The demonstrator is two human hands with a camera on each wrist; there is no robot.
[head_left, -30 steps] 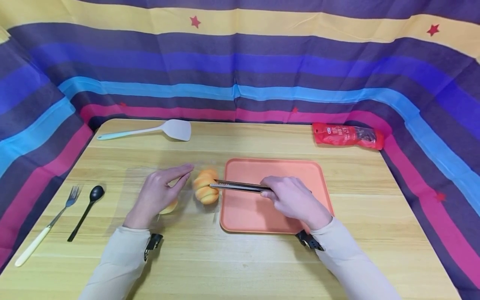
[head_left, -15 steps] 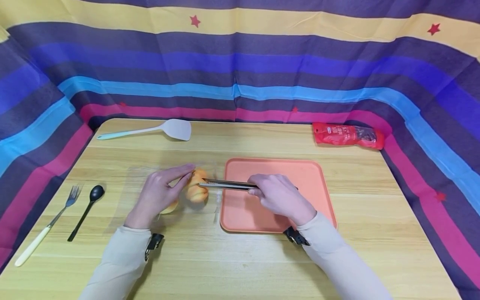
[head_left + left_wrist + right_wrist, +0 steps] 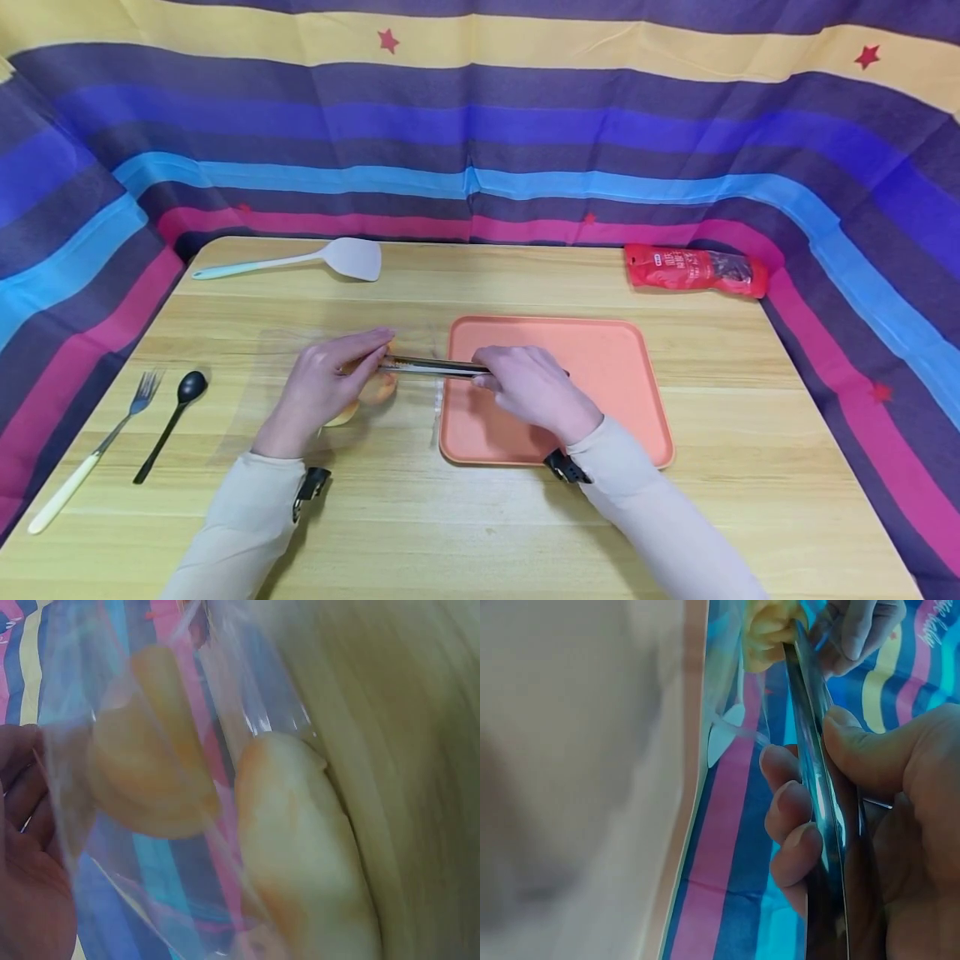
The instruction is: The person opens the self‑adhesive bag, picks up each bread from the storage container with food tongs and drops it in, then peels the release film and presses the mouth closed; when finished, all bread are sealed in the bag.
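Right hand (image 3: 536,392) clenched on a pair of metal tongs (image 3: 431,366), whose tips pinch a ridged orange bread roll (image 3: 377,388). The tongs have carried the roll leftward: a second ago it lay just off the left edge of the orange tray (image 3: 600,350), fully exposed; half a second ago it was entering the mouth of the clear plastic bag (image 3: 270,375); now it sits mostly inside, half hidden behind the left hand (image 3: 322,392). The left grip pinches the bag's upper film, holding the mouth open, and has barely shifted. The left wrist view shows a second roll (image 3: 300,840) already in the bag, lying on the bench (image 3: 465,517), beside the incoming one. Judged state: insertion nearly complete, roll not yet released.
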